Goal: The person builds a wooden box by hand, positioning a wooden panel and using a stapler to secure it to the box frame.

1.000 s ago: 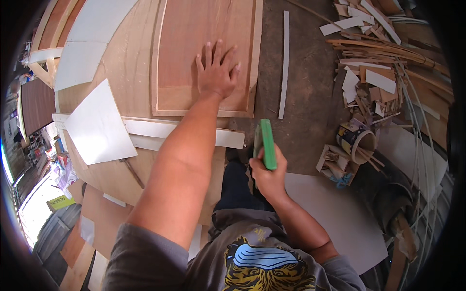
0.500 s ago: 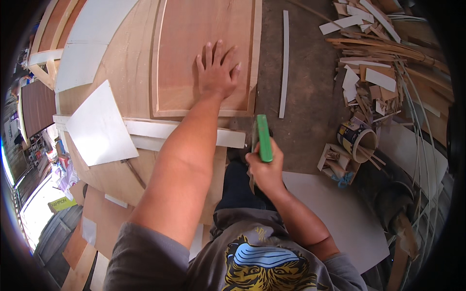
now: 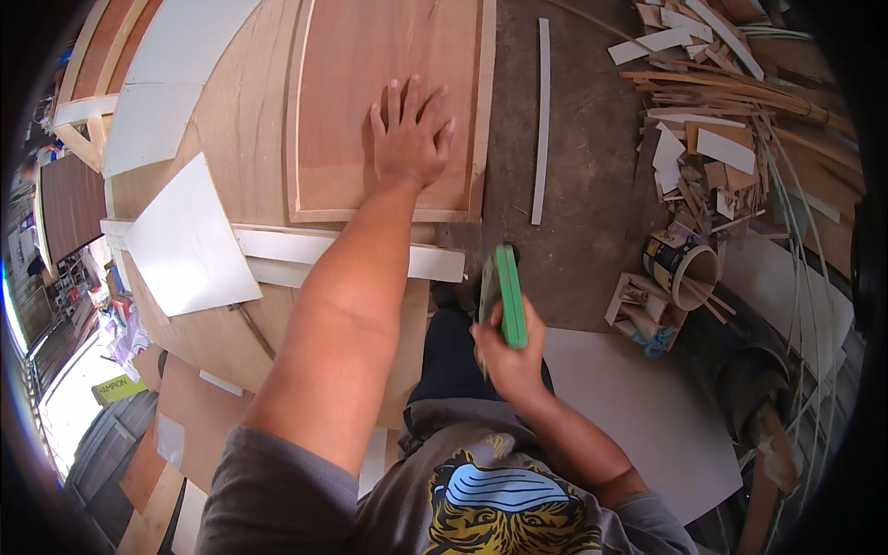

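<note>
My left hand lies flat with fingers spread on a reddish-brown wooden panel, which has a raised pale wooden border. Wrapped round a long green block is my right hand. A thin greyish sheet or plate runs along the block's left side; its kind is hard to make out. The block is tilted, just nearer to me than the panel's lower right corner and apart from it. Under the panel is a larger pale plywood sheet.
Pale strips cross the plywood below the panel, beside a white board piece. A narrow strip lies on the dark floor. Wood offcuts, a bucket and a small box of scraps stand at right.
My right hand and the green block have moved toward me and slightly right, away from the panel's corner. The panel, with my left hand on it, has shifted slightly left in view.
</note>
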Available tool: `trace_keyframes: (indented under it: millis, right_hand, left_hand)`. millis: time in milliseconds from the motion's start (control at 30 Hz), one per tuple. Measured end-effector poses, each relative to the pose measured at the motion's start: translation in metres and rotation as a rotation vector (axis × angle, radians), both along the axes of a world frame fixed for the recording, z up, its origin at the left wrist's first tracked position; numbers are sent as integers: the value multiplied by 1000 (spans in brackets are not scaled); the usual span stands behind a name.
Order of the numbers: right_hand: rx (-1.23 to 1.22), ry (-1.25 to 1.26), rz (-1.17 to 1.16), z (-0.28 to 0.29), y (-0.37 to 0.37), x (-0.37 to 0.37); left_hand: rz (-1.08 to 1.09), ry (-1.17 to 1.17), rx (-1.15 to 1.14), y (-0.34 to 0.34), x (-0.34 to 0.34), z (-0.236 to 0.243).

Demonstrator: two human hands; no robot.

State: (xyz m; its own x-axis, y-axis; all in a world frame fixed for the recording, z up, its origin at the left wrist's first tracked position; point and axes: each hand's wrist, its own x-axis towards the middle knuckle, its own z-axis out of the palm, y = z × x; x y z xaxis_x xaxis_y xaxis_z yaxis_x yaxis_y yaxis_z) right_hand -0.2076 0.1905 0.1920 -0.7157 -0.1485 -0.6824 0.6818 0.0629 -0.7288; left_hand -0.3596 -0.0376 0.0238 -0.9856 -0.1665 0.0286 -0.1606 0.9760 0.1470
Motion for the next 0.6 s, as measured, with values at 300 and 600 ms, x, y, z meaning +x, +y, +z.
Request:
trace_keyframes:
  millis: [300, 600]
  right_hand:
    - [-30, -33, -11, -11, 7, 4]
    - [-49, -75, -67, -9, 16, 2]
  left_hand:
    - [-1, -14, -19, 1, 1, 0]
    - [-5, -17, -2, 2, -2, 1]
